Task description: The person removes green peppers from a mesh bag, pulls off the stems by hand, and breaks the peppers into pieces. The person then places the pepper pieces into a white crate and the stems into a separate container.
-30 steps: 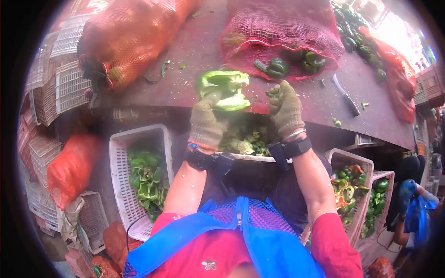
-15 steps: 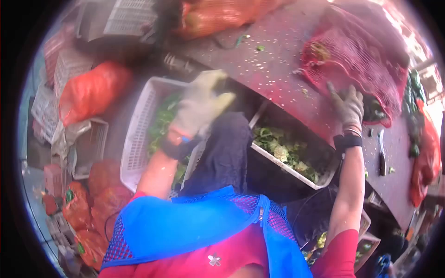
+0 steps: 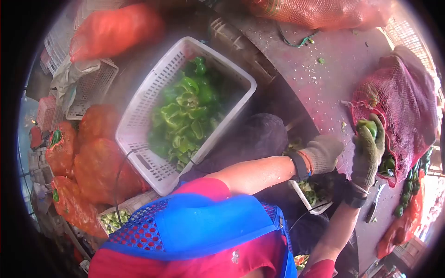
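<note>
My right hand (image 3: 368, 150), in a grey glove, holds a green pepper (image 3: 369, 127) at the mouth of a purple mesh bag (image 3: 401, 99). Just left of it is my left hand (image 3: 323, 154), also gloved, its fingers curled in; whatever they may hold is hidden. More green shows inside the bag's lower opening. A white crate (image 3: 125, 131) with cut green pepper pieces (image 3: 187, 109) stands to the left of my knee. Below my left hand, part of a second crate (image 3: 314, 209) with green pieces is visible.
A knife (image 3: 374, 204) lies on the table (image 3: 296, 60) beside my right wrist. Orange mesh sacks (image 3: 104, 169) are piled at the left, and another orange sack (image 3: 320, 13) lies at the table's far side. A red bag (image 3: 401, 227) hangs near the right edge.
My left hand has moved from over the white crate across to the right, beside my right hand. My right hand has taken hold of a green pepper. The view has shifted.
</note>
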Tool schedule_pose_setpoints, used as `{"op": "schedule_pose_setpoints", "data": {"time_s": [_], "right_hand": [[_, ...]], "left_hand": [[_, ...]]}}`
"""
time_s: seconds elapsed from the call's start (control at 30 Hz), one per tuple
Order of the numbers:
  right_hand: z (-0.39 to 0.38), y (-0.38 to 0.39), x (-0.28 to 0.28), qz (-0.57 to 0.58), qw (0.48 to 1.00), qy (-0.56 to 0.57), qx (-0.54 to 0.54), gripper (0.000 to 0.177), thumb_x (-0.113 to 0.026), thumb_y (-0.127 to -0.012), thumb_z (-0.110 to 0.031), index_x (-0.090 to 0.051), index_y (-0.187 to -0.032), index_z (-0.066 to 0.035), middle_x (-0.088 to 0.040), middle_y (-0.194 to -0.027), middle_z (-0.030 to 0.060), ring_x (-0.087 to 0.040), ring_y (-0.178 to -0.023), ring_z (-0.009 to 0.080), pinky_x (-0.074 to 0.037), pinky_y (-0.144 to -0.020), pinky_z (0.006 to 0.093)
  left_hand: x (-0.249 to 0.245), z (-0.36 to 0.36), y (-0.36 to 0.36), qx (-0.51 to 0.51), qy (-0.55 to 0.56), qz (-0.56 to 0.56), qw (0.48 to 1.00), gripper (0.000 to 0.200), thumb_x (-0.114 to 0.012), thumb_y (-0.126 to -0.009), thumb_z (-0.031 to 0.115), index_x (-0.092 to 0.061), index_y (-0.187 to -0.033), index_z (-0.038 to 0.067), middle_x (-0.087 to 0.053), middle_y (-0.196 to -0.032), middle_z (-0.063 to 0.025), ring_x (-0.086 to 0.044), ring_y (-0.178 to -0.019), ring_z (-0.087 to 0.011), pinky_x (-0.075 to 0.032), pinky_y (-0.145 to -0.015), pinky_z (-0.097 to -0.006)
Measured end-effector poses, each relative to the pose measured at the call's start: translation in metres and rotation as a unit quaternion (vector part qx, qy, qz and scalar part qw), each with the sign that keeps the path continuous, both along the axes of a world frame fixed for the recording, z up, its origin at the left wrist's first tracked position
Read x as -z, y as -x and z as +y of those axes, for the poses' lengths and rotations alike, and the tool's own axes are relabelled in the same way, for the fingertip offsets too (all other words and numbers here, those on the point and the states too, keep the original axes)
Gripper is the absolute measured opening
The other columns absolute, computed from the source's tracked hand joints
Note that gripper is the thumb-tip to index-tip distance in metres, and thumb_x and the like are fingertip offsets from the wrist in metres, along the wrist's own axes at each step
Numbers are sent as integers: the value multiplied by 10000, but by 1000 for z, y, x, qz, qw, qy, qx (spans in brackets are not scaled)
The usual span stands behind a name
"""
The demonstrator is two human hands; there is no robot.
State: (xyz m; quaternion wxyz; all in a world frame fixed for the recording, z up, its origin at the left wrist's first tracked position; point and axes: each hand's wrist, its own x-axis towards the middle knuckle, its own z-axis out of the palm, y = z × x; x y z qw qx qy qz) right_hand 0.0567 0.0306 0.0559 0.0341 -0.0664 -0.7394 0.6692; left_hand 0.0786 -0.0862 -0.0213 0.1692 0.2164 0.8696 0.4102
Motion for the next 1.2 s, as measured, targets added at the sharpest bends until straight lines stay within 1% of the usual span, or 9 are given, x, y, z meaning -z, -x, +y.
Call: {"op": "schedule_pose_setpoints", "data": {"time_s": [0.13, 0.2, 0.33, 0.4, 0.53, 0.67, 0.77, 1.03, 1.2], "right_hand": [[-106, -13, -24, 51, 941, 100, -320, 762, -828, -758, -270, -464, -1379, -21, -605, -1206, 121, -578, -1121, 212, -466, -967, 338], [-109, -13, -36, 49, 944, -23, -326, 827, -860, -712, -343, -483, -1367, -7, -596, -1261, 124, -552, -1176, 230, -426, -1015, 368], [-59, -16, -23, 24, 993, -84, -84, 422, -710, -862, -150, -596, -1235, 10, -649, -1127, 108, -606, -989, 164, -476, -896, 299], [-14, -22, -8, 13, 990, -138, -17, 296, -638, -914, -124, -637, -1182, 1, -639, -993, 23, -563, -867, 91, -464, -803, 245], [31, -53, 2, -8, 987, -155, 31, 276, -643, -912, -172, -651, -1124, 5, -641, -977, 31, -563, -830, 107, -469, -766, 261], [32, -76, 8, -33, 989, -140, 35, 286, -637, -915, -194, -652, -1120, 3, -644, -984, 36, -565, -824, 118, -464, -765, 268], [19, -90, 10, -63, 991, -117, 31, 272, -649, -909, -174, -654, -1117, 1, -644, -981, 27, -558, -819, 109, -457, -757, 257], [-5, -127, 5, -79, 988, -135, -2, 221, -654, -902, -106, -656, -1099, -6, -632, -948, 14, -552, -826, 94, -452, -766, 252], [-22, -139, -16, -44, 989, -140, -14, 216, -636, -907, -81, -650, -1103, 11, -636, -968, 27, -565, -844, 100, -456, -778, 250]], "left_hand": [[53, 39, -3, 24, -7, 115, 993, 245, -617, -816, 265, -707, -974, 101, -697, -940, -116, -689, -882, -308, -527, -687, -473], [52, 46, -5, 17, -31, 148, 988, 236, -604, -822, 255, -705, -973, 103, -698, -936, -122, -687, -881, -321, -524, -696, -475], [-18, -33, 2, -13, 2, 94, 995, 200, -589, -823, 194, -699, -932, 68, -700, -878, -156, -677, -870, -369, -523, -750, -448], [-34, -68, 17, -85, -123, 120, 982, 237, -619, -841, 141, -650, -1044, 23, -689, -931, -166, -664, -847, -346, -529, -793, -419], [-69, -185, 37, -202, -174, 174, 948, 196, -615, -845, 90, -672, -1020, 25, -704, -977, -135, -686, -879, -219, -535, -795, -329], [27, -322, 18, -311, 144, 221, 913, 272, -557, -822, 7, -654, -1074, 46, -676, -1062, -119, -639, -1011, -307, -504, -903, -374], [97, -383, -30, -299, 351, 25, 887, 498, -620, -746, 19, -588, -1232, 124, -537, -1270, -131, -517, -1186, -337, -436, -986, -411], [137, -388, -82, -376, 323, -7, 869, 359, -622, -672, -2, -564, -1010, 103, -553, -1102, -161, -537, -1052, -385, -456, -861, -441], [113, -391, -121, -400, 234, 170, 870, 316, -644, -699, 36, -579, -1005, 69, -584, -1044, -138, -570, -991, -360, -466, -802, -448]]}}
